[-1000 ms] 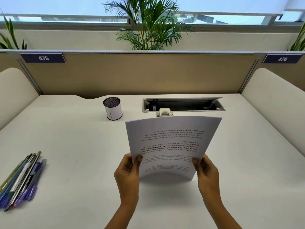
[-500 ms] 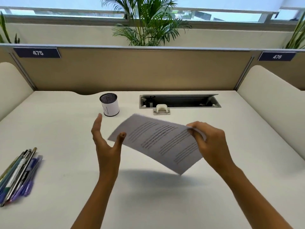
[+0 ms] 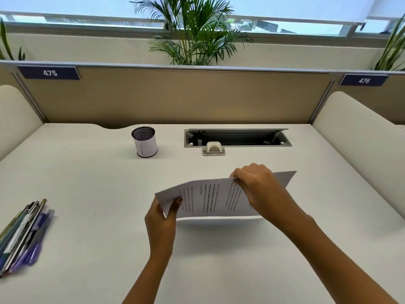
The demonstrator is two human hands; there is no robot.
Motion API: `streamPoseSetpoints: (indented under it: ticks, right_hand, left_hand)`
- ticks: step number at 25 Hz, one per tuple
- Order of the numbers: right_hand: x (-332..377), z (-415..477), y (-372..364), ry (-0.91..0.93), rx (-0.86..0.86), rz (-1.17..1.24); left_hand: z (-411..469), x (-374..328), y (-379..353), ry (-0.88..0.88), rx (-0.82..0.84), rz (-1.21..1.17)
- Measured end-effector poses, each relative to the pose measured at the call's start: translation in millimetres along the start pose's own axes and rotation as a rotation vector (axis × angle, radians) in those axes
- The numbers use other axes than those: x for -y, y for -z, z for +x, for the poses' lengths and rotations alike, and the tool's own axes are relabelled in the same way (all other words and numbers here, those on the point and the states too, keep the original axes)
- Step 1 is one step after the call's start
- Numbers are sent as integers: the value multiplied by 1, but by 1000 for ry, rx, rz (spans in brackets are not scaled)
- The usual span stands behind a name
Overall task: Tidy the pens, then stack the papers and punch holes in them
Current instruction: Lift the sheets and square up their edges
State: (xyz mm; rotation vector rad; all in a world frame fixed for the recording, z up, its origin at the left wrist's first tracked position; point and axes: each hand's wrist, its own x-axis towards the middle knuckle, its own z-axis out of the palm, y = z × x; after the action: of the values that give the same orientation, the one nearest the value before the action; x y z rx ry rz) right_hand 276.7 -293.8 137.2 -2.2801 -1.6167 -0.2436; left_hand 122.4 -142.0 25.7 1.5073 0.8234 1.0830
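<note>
A thin stack of printed papers (image 3: 210, 200) stands on its long edge on the white desk (image 3: 87, 183), text sideways. My left hand (image 3: 163, 218) pinches its left end, thumb in front. My right hand (image 3: 260, 189) grips the top edge near the right. Several pens (image 3: 24, 233) lie bunched at the desk's left edge. A white mesh pen cup (image 3: 145, 145) stands at the back, left of centre. A small white hole punch (image 3: 213, 148) sits behind the papers.
An open cable tray (image 3: 237, 138) is recessed in the desk behind the punch. A tan partition (image 3: 175, 95) closes the back, with cream side panels (image 3: 359, 132) left and right. A potted palm (image 3: 195, 31) stands beyond it.
The papers were turned from upright portrait to landscape and lowered onto the desk on their long edge. My left hand let go, then took the left end again.
</note>
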Motion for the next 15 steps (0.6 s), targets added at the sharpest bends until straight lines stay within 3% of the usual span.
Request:
streamPoseSetpoints:
  ticks: [6, 10, 15]
  right_hand:
    - [-1, -2, -8, -67, 83, -20]
    - [-1, 2, -2, -41, 21, -34]
    - [-2, 2, -7, -29, 74, -72]
  left_hand:
    - [-3, 8, -1, 14, -10, 27]
    - [-3, 2, 1, -27, -6, -4]
    - [-6, 2, 3, -9, 26, 30]
